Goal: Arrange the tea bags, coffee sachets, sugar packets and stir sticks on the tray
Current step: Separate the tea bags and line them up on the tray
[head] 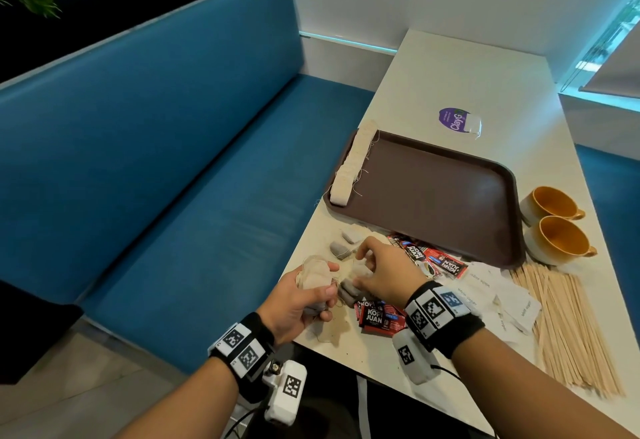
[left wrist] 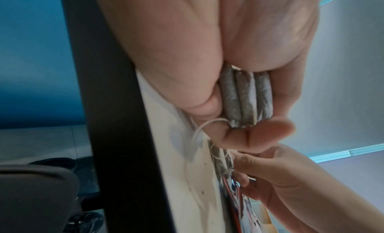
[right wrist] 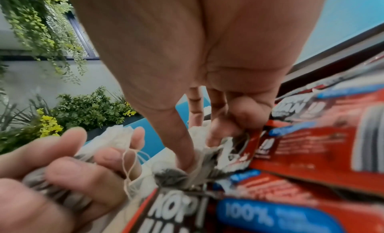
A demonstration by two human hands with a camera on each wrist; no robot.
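My left hand [head: 313,295] grips a stack of grey tea bags [left wrist: 246,98] with cream tags at the table's near left corner. Beside it, my right hand [head: 363,270] pinches another tea bag [right wrist: 199,162] off the table; thumb and fingers close on its paper and string. The brown tray [head: 436,196] lies beyond, with a row of tea bags [head: 351,161] along its left rim. Red coffee sachets [head: 381,317] lie by my right wrist, more sachets [head: 433,258] near the tray. White sugar packets [head: 502,296] and wooden stir sticks [head: 571,327] lie to the right.
Two orange-lined cups [head: 557,237] stand right of the tray. A purple sticker [head: 457,120] marks the table beyond it. Loose tea bags [head: 343,244] lie near the table's left edge. A blue bench [head: 156,161] runs along the left side.
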